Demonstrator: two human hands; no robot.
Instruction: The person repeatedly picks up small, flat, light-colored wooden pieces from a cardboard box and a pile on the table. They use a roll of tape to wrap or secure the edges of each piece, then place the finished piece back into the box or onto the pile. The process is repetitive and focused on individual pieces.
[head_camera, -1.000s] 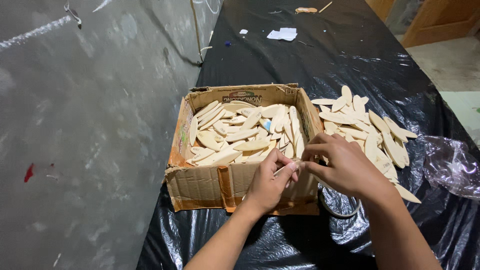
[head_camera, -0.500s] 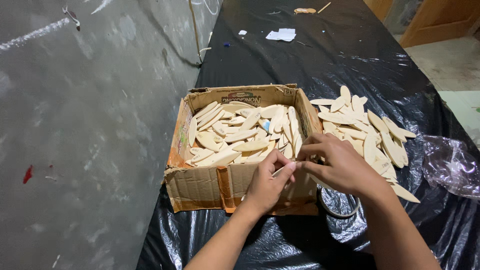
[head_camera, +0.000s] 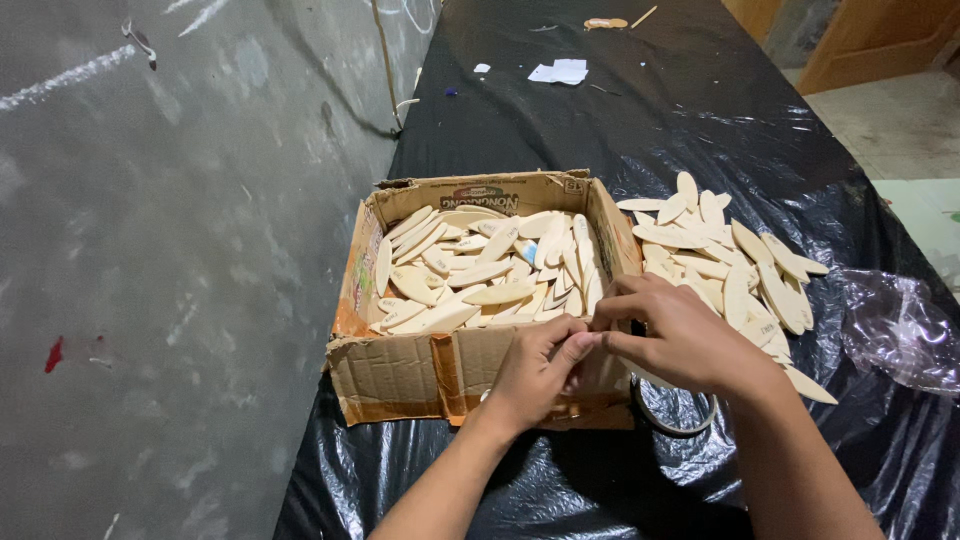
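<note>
Head: hands (head_camera: 600, 350) meet at cardboard box (head_camera: 400, 375) corner.

Tabletop (head_camera: 700, 110) covered in black plastic sheet, wrinkled and glossy. Loose pile of pale oval wooden pieces (head_camera: 720, 250) lies on the sheet, just right of and beyond the grips. Crumpled clear plastic bag (head_camera: 900, 325) further right, near the tabletop edge. White paper scrap (head_camera: 560, 72) well beyond the grips, far end of the tabletop. Small stick and a pale scrap (head_camera: 608, 22) at the far edge. Grey concrete floor (head_camera: 150, 250) to the left, with a red spot (head_camera: 54, 354).
</note>
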